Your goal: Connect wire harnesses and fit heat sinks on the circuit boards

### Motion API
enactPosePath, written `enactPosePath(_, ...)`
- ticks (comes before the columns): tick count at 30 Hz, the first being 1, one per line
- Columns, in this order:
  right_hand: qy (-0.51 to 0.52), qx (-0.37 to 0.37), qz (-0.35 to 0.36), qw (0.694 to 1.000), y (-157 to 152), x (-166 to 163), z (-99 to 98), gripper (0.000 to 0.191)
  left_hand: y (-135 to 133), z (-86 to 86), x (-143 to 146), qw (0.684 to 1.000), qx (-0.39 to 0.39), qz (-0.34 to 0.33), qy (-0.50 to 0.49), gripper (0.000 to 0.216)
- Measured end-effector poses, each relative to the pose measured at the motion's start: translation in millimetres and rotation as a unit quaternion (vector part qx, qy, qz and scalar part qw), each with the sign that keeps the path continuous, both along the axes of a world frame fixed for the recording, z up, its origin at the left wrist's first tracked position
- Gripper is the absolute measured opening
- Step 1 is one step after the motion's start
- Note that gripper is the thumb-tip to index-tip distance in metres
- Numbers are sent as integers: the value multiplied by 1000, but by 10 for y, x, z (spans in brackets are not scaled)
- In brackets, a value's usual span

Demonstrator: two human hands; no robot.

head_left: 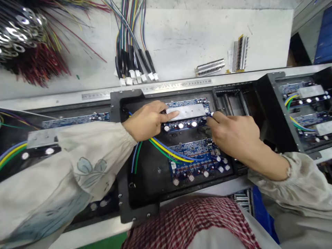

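Note:
My left hand (149, 119) is closed on the left end of a blue circuit board (188, 101), its thumb lying on the flat silver heat sink (193, 112) along the board. At the board's right end, the curled fingers of my right hand (230, 135) grip its edge; their tips are partly hidden. Round capacitors line the board's near side. Below it, a second circuit board (192, 150) lies in the same black tray (150, 183). Blue, yellow and green wires (166, 148) run from under my left hand across to this lower board.
Similar trays stand at both sides, with circuit boards (308, 119) on the right. Behind lie wire bundles with white connectors (133, 74), cables with ring terminals (20, 31) and strips of metal parts (240, 53). A ruler strip (178, 84) runs along the bench edge.

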State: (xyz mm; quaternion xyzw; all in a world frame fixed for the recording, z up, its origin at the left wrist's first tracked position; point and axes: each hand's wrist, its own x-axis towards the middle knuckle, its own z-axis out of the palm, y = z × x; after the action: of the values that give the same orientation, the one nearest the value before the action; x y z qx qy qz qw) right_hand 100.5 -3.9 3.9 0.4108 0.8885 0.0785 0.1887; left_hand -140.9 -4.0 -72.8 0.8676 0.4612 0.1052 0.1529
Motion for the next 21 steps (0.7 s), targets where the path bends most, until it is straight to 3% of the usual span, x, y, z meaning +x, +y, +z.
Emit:
enactPosePath(7, -27, 10, -58, 998, -94, -84, 14, 29, 7, 50, 50, 999, -23, 10, 45, 53)
enactPosePath(13, 167, -52, -119, 977, -299, 121, 71, 33, 13, 53, 60, 999, -28, 3, 37, 52)
enactPosePath(17, 172, -11, -223, 959, -390, 35, -68, 29, 14, 45, 60, 999, -21, 1, 28, 47)
enactPosePath(21, 169, 34, -272, 947, -431, -109, -226, 28, 16, 35, 58, 1000, -7, -3, 30, 47)
